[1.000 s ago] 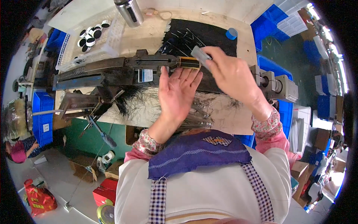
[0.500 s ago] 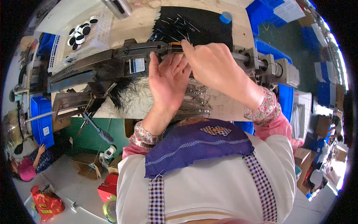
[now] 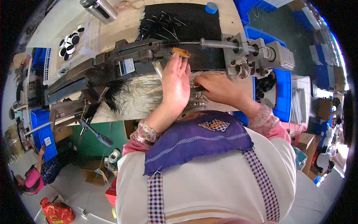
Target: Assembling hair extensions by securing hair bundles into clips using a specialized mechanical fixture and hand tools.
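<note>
My left hand (image 3: 176,84) is raised at the bench machine, its thumb and long outstretched fingers against a small amber-coloured block (image 3: 181,52). Just beyond the block, a thin black bristle brush (image 3: 169,43) lies in line between the machine's dark clamp (image 3: 147,45) and its metal spindle (image 3: 216,44). Down to the right, my right hand (image 3: 220,89) has its fingers curled at a heap of thin metal wires (image 3: 197,100); whatever they grip is hidden. A clump of loose black bristles (image 3: 113,97) lies on the left.
A white crate (image 3: 87,41) holds several black-and-white round pieces. Past the machine, scissor-like tools (image 3: 167,28) lie on a black cloth (image 3: 201,22), with a blue tape roll (image 3: 211,8) and a steel flask (image 3: 100,10). Blue bins (image 3: 284,93) stand right. Another person (image 3: 33,179) is at far left.
My right hand has left the spindle line and come down to the wires. The amber block has shifted toward me with my left fingers, and the black brush now shows.
</note>
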The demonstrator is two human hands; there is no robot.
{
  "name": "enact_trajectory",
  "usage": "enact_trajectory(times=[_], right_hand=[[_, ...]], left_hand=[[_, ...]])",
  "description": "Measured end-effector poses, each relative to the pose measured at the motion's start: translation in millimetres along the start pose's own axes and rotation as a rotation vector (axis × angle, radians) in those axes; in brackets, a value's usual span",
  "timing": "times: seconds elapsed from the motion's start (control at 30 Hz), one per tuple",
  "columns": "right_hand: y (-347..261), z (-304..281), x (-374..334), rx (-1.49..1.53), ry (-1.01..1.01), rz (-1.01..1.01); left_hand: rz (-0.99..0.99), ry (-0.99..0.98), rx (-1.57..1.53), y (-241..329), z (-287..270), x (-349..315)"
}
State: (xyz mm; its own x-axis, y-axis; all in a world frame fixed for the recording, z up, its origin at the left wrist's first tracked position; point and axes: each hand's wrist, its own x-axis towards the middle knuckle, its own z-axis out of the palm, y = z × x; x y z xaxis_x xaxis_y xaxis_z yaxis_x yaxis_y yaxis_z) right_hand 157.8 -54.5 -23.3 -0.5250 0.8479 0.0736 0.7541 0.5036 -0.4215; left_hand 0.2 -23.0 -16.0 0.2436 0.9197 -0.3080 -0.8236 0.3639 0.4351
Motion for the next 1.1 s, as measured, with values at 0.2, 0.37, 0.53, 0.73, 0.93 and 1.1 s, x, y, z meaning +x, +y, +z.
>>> enact_trajectory(times=[0.2, 0.37, 0.53, 0.73, 0.93, 1.1], right_hand=[[19, 46, 26, -0.244, -0.210, -0.035], [15, 43, 28, -0.217, -0.139, -0.051], [15, 40, 23, -0.089, -0.044, -0.048], [16, 3, 5, 0.273, 0.184, 0.018], [2, -71, -6, 0.383, 0.510, 0.197], [-46, -122, 24, 0.415, 0.299, -0.214]], left_hand=[[-0.116, -0.330, 0.184, 33, -7, -52], [0.760, 0.125, 1.620, 107, -101, -107], [0.665, 1.572, 2.227, 212, -243, -188], [0.312, 1.608, 1.941, 217, -244, -193], [1.188, 0.561, 1.954, 122, -111, -114], [0.734, -0.422, 1.303, 64, 36, -84]])
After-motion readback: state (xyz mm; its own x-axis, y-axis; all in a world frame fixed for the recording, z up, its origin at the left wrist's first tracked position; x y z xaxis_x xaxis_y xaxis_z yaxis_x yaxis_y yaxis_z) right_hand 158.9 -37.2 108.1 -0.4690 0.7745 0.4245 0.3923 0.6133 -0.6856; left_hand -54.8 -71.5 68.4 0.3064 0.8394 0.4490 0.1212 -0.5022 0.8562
